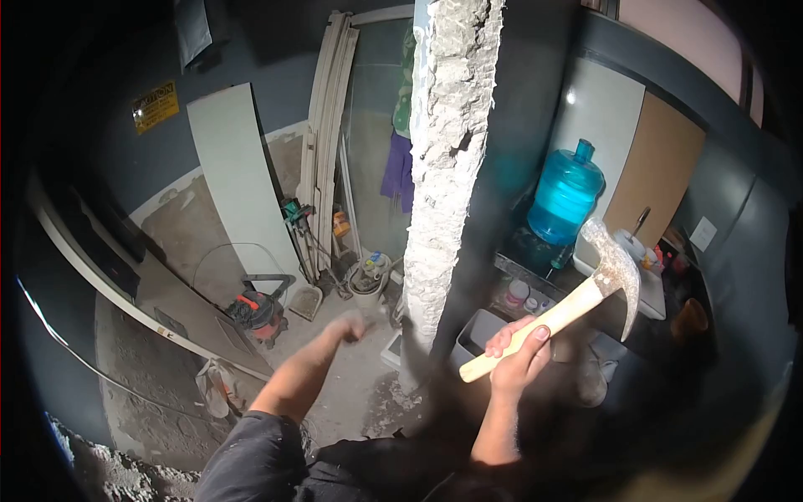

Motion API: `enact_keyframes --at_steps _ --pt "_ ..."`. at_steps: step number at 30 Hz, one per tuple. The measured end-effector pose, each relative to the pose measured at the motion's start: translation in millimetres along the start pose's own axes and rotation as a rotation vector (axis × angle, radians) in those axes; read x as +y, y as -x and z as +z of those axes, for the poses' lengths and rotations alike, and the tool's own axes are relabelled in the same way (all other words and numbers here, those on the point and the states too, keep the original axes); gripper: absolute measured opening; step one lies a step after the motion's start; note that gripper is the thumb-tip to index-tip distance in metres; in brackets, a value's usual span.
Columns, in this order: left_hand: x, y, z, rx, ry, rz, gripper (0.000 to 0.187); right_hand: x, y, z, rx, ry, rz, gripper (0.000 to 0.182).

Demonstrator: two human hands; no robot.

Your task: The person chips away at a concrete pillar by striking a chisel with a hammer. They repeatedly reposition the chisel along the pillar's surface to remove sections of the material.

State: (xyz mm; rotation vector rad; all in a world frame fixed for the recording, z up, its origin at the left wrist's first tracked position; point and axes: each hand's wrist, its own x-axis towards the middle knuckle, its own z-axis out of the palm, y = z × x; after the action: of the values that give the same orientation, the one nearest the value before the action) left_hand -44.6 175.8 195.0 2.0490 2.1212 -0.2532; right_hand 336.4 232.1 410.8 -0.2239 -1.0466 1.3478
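Note:
A claw hammer (577,305) with a pale wooden handle and a worn, speckled head is in my right hand (523,356). My fingers wrap round the handle, and the head points up and to the right. To the left, my left hand (351,325) is stretched forward over the floor, smeared by motion, so its fingers do not show clearly. Between and beyond my hands stands a rough, chipped column edge (452,167) of bare whitish masonry. The hammer is apart from it.
A blue water jug (567,194) stands on a dark counter at right, near a white sink (623,259). On the left are a leaning pale panel (238,167), a red and black vacuum (259,316), a bucket (368,276) and a dustpan (305,302). Long boards (322,142) lean behind.

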Motion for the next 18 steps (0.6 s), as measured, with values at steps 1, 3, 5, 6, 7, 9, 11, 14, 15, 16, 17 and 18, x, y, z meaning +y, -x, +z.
enact_keyframes --at_steps 1,3,5,6,7,9,11,14,15,16,17,18 --pt "3 6 42 -0.343 0.187 -0.091 0.024 -3 -2 0 -0.019 -0.003 -0.013 0.046" --pt "52 31 9 -0.674 0.163 -0.157 0.053 -7 -6 -2 -0.035 0.01 -0.02 0.045" --pt "15 -18 56 -0.435 0.34 -0.087 0.053 -10 -8 0 -0.049 0.038 -0.012 0.045" --pt "51 8 -24 -0.13 0.431 -0.09 0.049 -10 -9 3 -0.035 0.056 -0.026 0.045" --pt "93 39 -116 0.175 0.493 -0.064 0.044 -10 -11 7 -0.024 0.076 -0.038 0.046" --pt "114 43 -187 0.526 0.543 -0.015 0.041 -11 -13 16 -0.013 0.06 -0.023 0.045" --pt "123 33 -232 0.968 0.495 0.066 0.036 -11 -15 23 -0.002 0.04 -0.009 0.045" --pt "123 18 -281 0.888 0.559 -0.048 0.044 -9 -17 25 -0.056 0.036 0.01 0.044" --pt "119 5 -284 0.988 0.533 -0.064 0.041 -10 -16 26 -0.06 0.039 0.005 0.044" --pt "116 -4 -285 1.087 0.505 -0.081 0.039 -10 -16 27 -0.071 0.051 0.01 0.044" --pt "113 -10 -282 1.092 0.505 -0.078 0.039 -11 -14 27 -0.08 0.062 0.015 0.043" --pt "109 -14 -280 1.069 0.524 -0.054 0.039 -13 -14 29 -0.081 0.061 0.012 0.043"
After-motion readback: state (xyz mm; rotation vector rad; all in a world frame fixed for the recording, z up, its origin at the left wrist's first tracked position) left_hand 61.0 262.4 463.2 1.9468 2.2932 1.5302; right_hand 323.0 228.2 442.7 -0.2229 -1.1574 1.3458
